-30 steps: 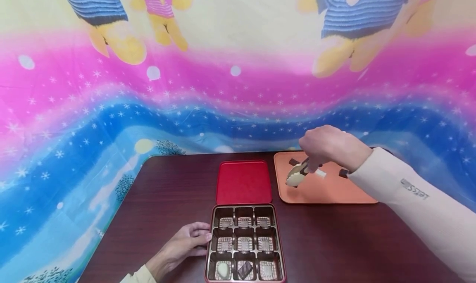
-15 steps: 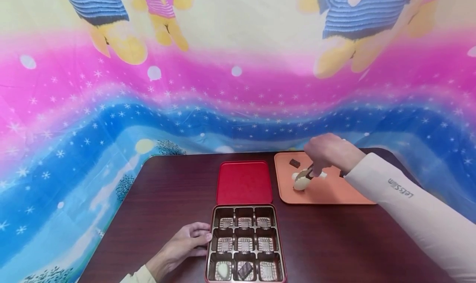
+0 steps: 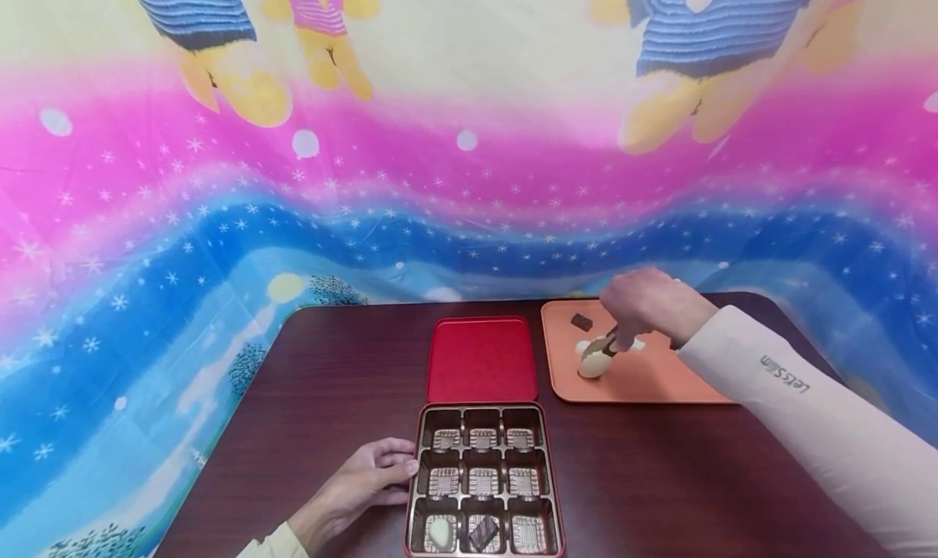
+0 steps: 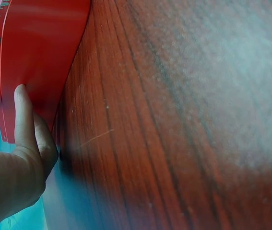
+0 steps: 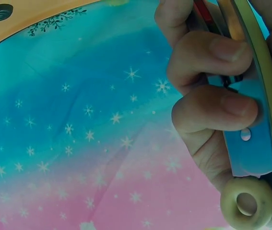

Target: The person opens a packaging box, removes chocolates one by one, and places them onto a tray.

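Note:
My right hand (image 3: 650,304) grips a pair of tongs (image 3: 595,363) with cream tips, pointing down at the orange tray (image 3: 659,387). In the right wrist view, curled fingers wrap the tongs' metal handle (image 5: 248,153), which ends in a ring. White pieces (image 3: 639,345) lie close to the tips; whether the tips hold something cannot be made out. A dark chocolate (image 3: 581,322) lies farther back on the tray. My left hand (image 3: 366,481) rests against the left side of a red box (image 3: 558,509), fingers fairly straight along its wall (image 4: 44,52), thumb at the rim.
The box has a gold-brown divided insert; its front row holds a white chocolate (image 3: 440,533) and a dark chocolate (image 3: 483,533). A red lid (image 3: 481,358) lies just behind it. All stand on a dark wooden table (image 3: 330,371), before a printed cloth (image 3: 469,199).
My right hand has lowered the tongs onto the tray and shifted slightly right, then nearly stopped. The tips look closer together. My left hand and the box have stayed put.

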Demonstrator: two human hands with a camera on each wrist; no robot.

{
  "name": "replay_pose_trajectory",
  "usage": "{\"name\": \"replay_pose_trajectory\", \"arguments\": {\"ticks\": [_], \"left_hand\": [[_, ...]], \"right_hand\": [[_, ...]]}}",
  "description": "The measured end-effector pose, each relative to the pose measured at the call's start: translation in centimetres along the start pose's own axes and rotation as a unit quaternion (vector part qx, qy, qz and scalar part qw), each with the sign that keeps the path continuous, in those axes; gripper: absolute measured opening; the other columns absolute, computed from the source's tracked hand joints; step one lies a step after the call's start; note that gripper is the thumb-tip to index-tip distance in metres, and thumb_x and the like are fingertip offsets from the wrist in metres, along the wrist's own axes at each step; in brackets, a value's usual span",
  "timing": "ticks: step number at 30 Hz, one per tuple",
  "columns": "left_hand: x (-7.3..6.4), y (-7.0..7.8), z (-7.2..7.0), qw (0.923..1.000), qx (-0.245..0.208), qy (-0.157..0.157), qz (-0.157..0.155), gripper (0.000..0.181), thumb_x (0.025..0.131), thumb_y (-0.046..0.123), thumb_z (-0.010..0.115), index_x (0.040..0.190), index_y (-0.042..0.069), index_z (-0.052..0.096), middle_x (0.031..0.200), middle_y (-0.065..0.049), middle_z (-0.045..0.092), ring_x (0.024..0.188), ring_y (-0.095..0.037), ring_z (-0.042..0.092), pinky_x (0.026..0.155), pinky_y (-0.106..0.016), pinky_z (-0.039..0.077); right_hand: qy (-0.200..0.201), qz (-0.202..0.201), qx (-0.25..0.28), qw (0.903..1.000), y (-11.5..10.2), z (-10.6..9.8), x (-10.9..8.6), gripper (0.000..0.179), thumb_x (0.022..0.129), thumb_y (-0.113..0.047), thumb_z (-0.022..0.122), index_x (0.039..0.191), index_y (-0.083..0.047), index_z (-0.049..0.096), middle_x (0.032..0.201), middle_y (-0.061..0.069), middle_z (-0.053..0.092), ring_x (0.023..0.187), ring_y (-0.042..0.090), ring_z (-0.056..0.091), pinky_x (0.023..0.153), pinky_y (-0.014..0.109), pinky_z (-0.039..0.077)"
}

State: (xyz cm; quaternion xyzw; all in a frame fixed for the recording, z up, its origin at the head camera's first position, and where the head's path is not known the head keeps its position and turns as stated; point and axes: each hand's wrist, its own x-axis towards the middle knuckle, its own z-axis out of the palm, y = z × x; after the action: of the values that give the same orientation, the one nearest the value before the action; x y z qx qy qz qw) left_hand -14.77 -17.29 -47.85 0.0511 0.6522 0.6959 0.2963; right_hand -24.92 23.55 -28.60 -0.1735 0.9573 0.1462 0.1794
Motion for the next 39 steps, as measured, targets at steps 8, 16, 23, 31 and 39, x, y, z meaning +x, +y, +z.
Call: {"name": "replay_pose_trajectory", "arguments": {"ticks": [8, 16, 23, 31, 39], "left_hand": [[0.1, 0.0, 0.0, 1.0000, 0.002, 0.002, 0.000, 0.056, 0.094, 0.014, 0.068, 0.134, -0.015, 0.040, 0.108, -0.010, 0.063, 0.096, -0.019, 0.065, 0.082, -0.037, 0.060], [0.0, 0.0, 0.0, 1.0000, 0.002, 0.000, 0.000, 0.056, 0.094, 0.013, 0.068, 0.134, -0.015, 0.040, 0.108, -0.010, 0.063, 0.096, -0.019, 0.065, 0.082, -0.037, 0.060], [0.0, 0.1, 0.0, 1.0000, 0.000, -0.002, 0.001, 0.055, 0.095, 0.013, 0.067, 0.134, -0.015, 0.040, 0.109, -0.011, 0.063, 0.097, -0.019, 0.065, 0.084, -0.038, 0.060], [0.2, 0.0, -0.1, 1.0000, 0.001, -0.004, 0.001, 0.055, 0.095, 0.013, 0.067, 0.134, -0.015, 0.040, 0.109, -0.011, 0.064, 0.098, -0.019, 0.066, 0.084, -0.038, 0.059], [0.2, -0.1, -0.2, 1.0000, 0.003, -0.003, 0.001, 0.055, 0.095, 0.014, 0.067, 0.134, -0.014, 0.041, 0.109, -0.011, 0.064, 0.097, -0.020, 0.066, 0.083, -0.038, 0.060]], "right_hand": [[0.003, -0.001, -0.010, 0.9999, 0.0, 0.3, 0.3, 0.027, 0.077, -0.026, 0.084, 0.069, -0.014, 0.061, 0.068, 0.001, 0.056, 0.059, 0.013, 0.047, 0.050, 0.027, 0.038], [-0.007, 0.005, -0.012, 0.9999, 0.1, 0.1, 0.0, 0.031, 0.077, -0.034, 0.085, 0.072, -0.015, 0.062, 0.070, 0.000, 0.058, 0.061, 0.014, 0.050, 0.051, 0.027, 0.040], [-0.002, 0.013, -0.021, 0.9997, 0.0, -1.8, -1.1, 0.029, 0.076, -0.032, 0.086, 0.077, -0.014, 0.064, 0.072, 0.000, 0.059, 0.063, 0.015, 0.052, 0.053, 0.029, 0.042], [0.039, -0.019, -0.020, 0.9989, -2.0, -4.3, -3.6, 0.032, 0.075, -0.035, 0.085, 0.069, -0.016, 0.060, 0.064, -0.002, 0.055, 0.059, 0.013, 0.046, 0.051, 0.029, 0.038], [0.099, -0.085, -0.047, 0.9903, -6.7, -5.4, -6.1, 0.034, 0.068, -0.034, 0.086, 0.061, -0.019, 0.057, 0.057, -0.006, 0.051, 0.054, 0.012, 0.044, 0.049, 0.028, 0.039]]}}
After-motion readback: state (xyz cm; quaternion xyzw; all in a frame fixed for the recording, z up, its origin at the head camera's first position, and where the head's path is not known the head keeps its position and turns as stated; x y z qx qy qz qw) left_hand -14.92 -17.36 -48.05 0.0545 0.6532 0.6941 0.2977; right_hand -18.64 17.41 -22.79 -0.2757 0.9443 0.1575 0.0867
